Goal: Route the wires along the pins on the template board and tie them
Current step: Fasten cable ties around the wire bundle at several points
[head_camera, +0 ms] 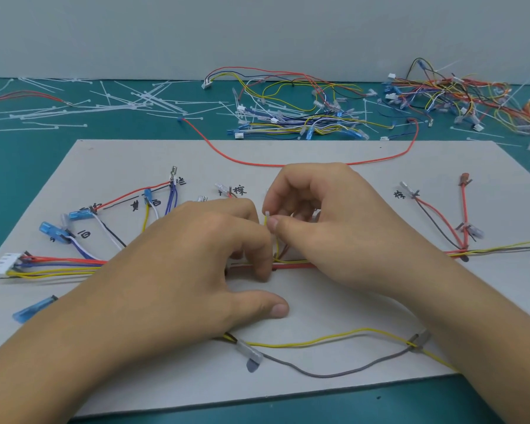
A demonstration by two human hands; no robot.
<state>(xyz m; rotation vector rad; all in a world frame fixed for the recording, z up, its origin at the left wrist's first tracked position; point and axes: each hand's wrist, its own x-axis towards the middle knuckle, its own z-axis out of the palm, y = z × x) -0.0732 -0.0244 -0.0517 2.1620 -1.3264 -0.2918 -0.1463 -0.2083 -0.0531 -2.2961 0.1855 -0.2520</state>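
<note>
1. Where the two hands meet at the middle of the template board [129,160], the wire bundle [62,264] lies flat on it, running from 9 o'clock to 3 o'clock in red, blue and yellow strands.
2. Left hand [196,255]: enters from 7 o'clock. Its fingers are curled down onto the bundle and hold it against the board. The thumb is spread apart, flat on bare board toward 6 o'clock.
3. Right hand [328,215]: enters from 4 o'clock. Thumb and forefinger pinch a white-tipped yellow strand [266,218] that rises upright from the bundle. The other fingers are curled behind.
4. White connector [2,264]: at the 9 o'clock edge of the board, ending the bundle.
5. Blue terminals [48,229]: at 10 o'clock, on branch wires fanning off the bundle, beside handwritten marks [239,190].
6. Red branch wire [464,209]: at 2 o'clock, standing off the bundle, with a grey one beside it.
7. Near yellow wire [303,344] and grey wire [318,375]: at 6 o'clock, in loose curves on the board, passing beneath both forearms.
8. Loose red wire [257,163]: at 12 o'clock, arcing over the far part of the board and out onto the green mat [28,154].
9. Cable ties [120,102]: white, scattered on the mat at 11 o'clock.
10. Wire heaps [303,117]: tangled on the mat from 12 to 2 o'clock, beyond the board.
</note>
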